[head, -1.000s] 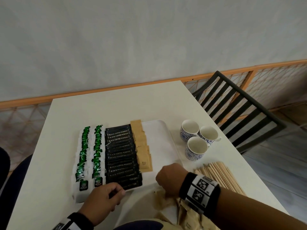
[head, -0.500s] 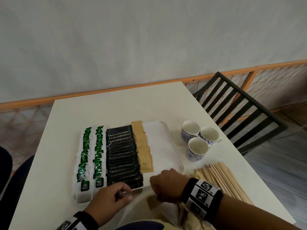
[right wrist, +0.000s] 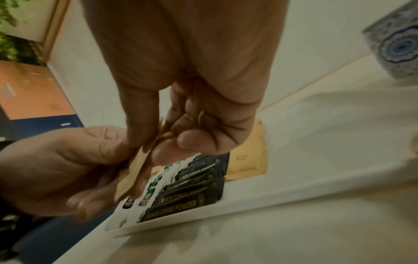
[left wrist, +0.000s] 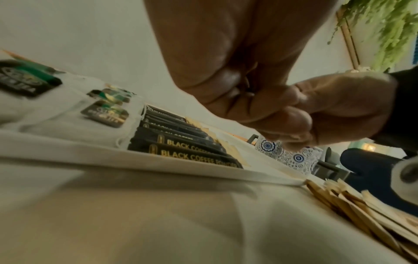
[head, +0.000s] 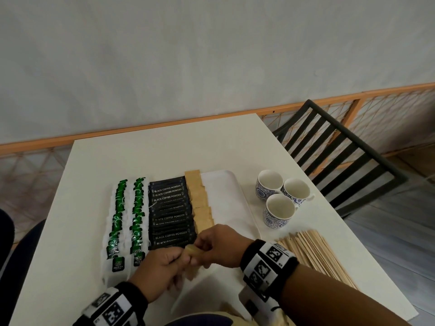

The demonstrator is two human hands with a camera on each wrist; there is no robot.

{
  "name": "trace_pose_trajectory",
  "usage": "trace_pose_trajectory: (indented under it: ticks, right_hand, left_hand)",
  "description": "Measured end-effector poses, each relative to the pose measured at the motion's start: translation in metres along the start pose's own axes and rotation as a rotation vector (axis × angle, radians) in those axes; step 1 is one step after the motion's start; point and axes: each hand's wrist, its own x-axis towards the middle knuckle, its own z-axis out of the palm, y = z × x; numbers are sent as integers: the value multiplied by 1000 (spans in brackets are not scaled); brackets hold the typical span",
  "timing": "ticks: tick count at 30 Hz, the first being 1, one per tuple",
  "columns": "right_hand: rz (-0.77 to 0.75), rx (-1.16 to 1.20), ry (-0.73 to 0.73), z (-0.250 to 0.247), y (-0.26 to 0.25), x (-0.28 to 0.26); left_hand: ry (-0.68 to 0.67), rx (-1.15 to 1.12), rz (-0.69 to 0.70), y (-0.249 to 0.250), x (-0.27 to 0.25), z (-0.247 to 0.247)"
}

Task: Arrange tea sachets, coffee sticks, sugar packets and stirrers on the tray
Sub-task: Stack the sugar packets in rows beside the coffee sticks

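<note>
White tray (head: 237, 203) on the table (head: 146, 151) carries four lengthwise runs of overlapping packets: two rows of green tea sachets (head: 128, 220), one row of black coffee sticks (head: 170, 212) printed BLACK COFFEE POWDER, and one row of brown sugar packets (head: 200, 203) that stops short of the near edge. The overlap hides the exact number in each row. The right-hand strip of the tray is bare.

Three blue-patterned cups (head: 280, 203) stand together on the table just right of the tray. Near them, toward the person, lies a heap of wooden stirrers (head: 315, 252), too many and too tightly packed to count.

Both hands meet above the tray's near edge. The left hand (head: 162, 269) has its fingers curled round a small bunch of brown sugar packets (head: 191, 262); how many it holds cannot be told. The right hand (head: 222, 247) pinches the top of the same bunch between thumb and fingertips (right wrist: 167, 151), the other fingers folded in. More brown packets (left wrist: 361, 212) lie loose on the table at the near right.
</note>
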Motion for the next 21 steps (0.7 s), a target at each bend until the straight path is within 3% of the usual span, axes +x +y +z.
trace_pose_trajectory:
  ticks: [3,10,21]
  right_hand:
    - [33,62,0,-4,7,2]
    - [171,-240,231,-28,33,26]
    - [222,-277,271,-17,38,55]
  left_hand:
    - [-9,-57,-45,2,-3,5]
    - [150,-31,-76,-5,-5,0]
    - [163,33,-77,-6,-12,-6]
